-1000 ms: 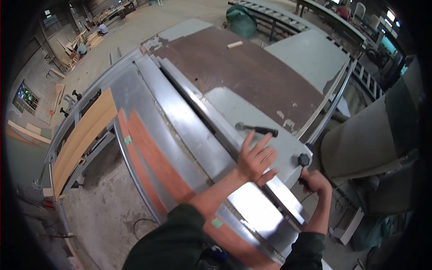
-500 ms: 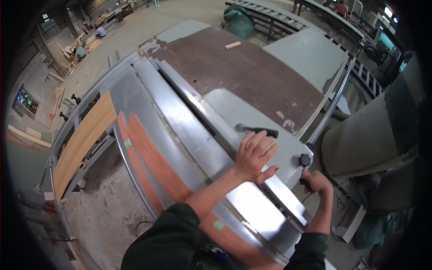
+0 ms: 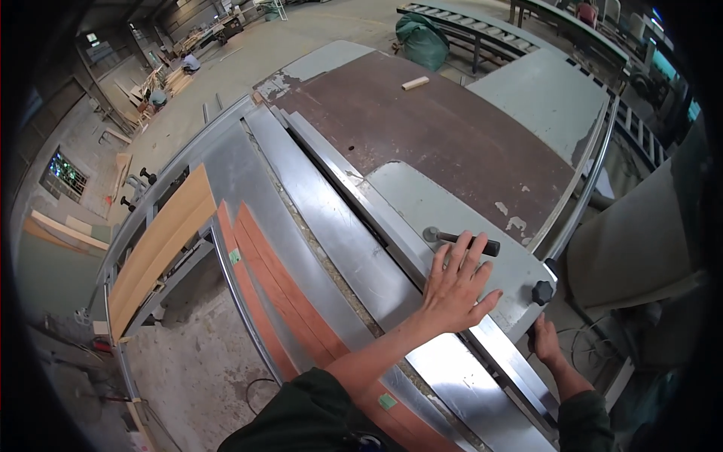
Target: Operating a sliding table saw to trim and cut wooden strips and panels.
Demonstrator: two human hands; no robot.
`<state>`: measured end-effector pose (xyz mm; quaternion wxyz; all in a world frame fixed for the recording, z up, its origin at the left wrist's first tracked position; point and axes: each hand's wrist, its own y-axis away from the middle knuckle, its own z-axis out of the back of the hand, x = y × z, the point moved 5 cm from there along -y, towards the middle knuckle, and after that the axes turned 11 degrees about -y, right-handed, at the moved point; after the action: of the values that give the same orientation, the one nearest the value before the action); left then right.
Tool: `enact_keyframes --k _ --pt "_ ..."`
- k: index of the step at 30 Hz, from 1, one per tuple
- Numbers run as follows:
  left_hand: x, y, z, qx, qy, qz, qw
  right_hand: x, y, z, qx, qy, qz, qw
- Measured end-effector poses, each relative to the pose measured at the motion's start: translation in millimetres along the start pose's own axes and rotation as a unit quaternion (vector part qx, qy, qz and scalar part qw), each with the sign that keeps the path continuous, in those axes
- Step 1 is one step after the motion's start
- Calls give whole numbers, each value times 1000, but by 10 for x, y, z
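Observation:
My left hand is spread, palm down, over the metal rail beside the saw-like machine's grey table. Its fingertips overlap the dark handle of a hammer lying there; whether they touch it I cannot tell. My right hand is curled at the table's right edge, just below a black star knob. Its fingers are partly hidden, and what they grip cannot be made out. Reddish wood strips with green tags lie on the metal sliding table, under and beside my left forearm.
Pale curved boards rest across the frame at left. A small wood block lies on the brown panel. A metal rail runs along the right side, near a large grey container. A green sack stands beyond.
The whole view has shifted, with the scene now lying further right and lower. My left hand stays spread near the hammer; my right hand stays by the edge below the knob.

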<state>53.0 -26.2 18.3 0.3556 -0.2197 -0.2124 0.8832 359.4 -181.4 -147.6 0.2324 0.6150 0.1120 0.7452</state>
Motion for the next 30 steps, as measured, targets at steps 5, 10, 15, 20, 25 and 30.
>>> enact_keyframes --k 5,10,15,20,25,30 --pt "38 1 138 -33 2 3 999 51 -47 -55 13 -22 91 996" --pt "-58 75 128 9 132 -18 991 -439 31 296 28 365 134 921" --pt "494 992 1102 -169 138 122 968 1028 1305 132 -233 384 206 869" --pt "1378 2488 2011 -75 35 385 919 1240 3039 -709 -346 196 237 886" --pt "1857 3538 2159 14 -67 543 837 741 3554 -1974 -213 248 225 918" --pt "1670 3385 2179 139 -44 604 783 518 3745 -2500 -165 301 228 911"
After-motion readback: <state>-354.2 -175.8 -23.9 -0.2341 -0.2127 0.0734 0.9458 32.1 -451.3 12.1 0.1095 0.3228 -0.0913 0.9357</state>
